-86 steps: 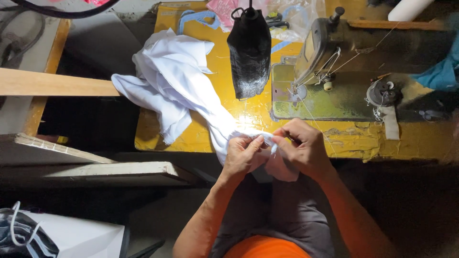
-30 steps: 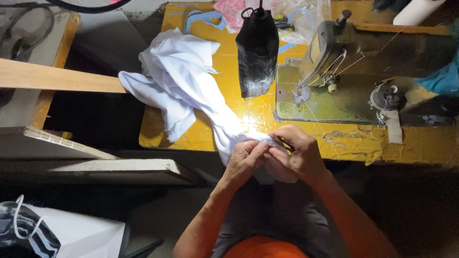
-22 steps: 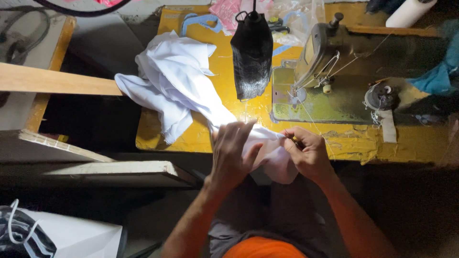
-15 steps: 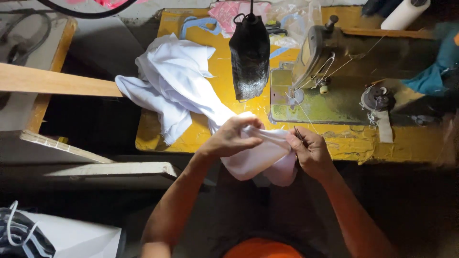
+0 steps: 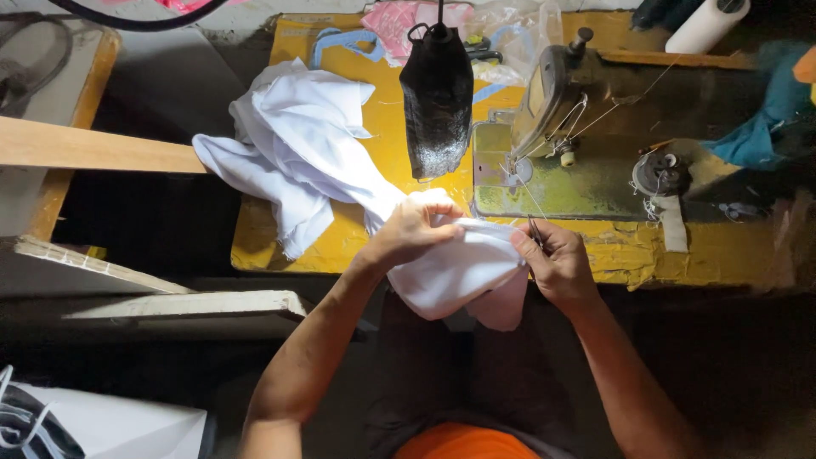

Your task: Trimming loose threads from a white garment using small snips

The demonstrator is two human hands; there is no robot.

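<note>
A white cloth (image 5: 314, 144) lies heaped on the yellow table (image 5: 382, 127) and trails down over its front edge into my lap. My left hand (image 5: 412, 231) grips the cloth from above near the table's front edge. My right hand (image 5: 554, 262) pinches the cloth's right end and also holds a thin dark metal tool (image 5: 535, 231) between its fingers. The stretch of cloth between my hands (image 5: 463, 272) bulges downward.
A worn green sewing machine (image 5: 561, 127) stands on the table's right half, with a thread cone (image 5: 705, 21) behind it. A black bag (image 5: 436, 93) hangs over the middle. Pink fabric (image 5: 399, 17) lies at the back. Wooden planks (image 5: 93, 149) sit left.
My hands were close together picking at the cloth. Now my left hand has reached up over the cloth and the two hands have spread apart, pulling the cloth wider.
</note>
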